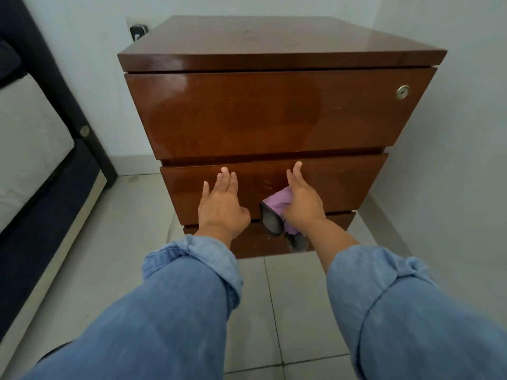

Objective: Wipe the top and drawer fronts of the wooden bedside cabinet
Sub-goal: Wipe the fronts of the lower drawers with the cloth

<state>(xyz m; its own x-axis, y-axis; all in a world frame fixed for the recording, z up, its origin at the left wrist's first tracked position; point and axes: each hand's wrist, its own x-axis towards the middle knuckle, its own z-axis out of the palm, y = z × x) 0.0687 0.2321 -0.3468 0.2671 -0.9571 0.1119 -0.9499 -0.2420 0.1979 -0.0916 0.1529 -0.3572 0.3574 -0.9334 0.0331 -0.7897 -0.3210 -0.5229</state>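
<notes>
The glossy brown wooden bedside cabinet (pixel 274 116) stands on the tiled floor before me, with three drawer fronts and a bare top. My right hand (pixel 303 200) presses a purple and grey cloth (pixel 275 212) against the middle drawer front (pixel 343 185), with its fingers stretched upward. My left hand (pixel 222 205) lies flat and open on the same drawer front, to the left of the cloth. The cloth hangs down over the bottom drawer front (pixel 258 242). The top drawer front (pixel 274 113) carries a round metal lock (pixel 402 92) at its right end.
A bed (pixel 33 149) with a dark frame and pale mattress runs along the left. White walls close in behind and to the right of the cabinet. A wall socket with a plug (pixel 138 31) sits behind the cabinet's left corner. Pale floor tiles (pixel 274 311) lie under my arms.
</notes>
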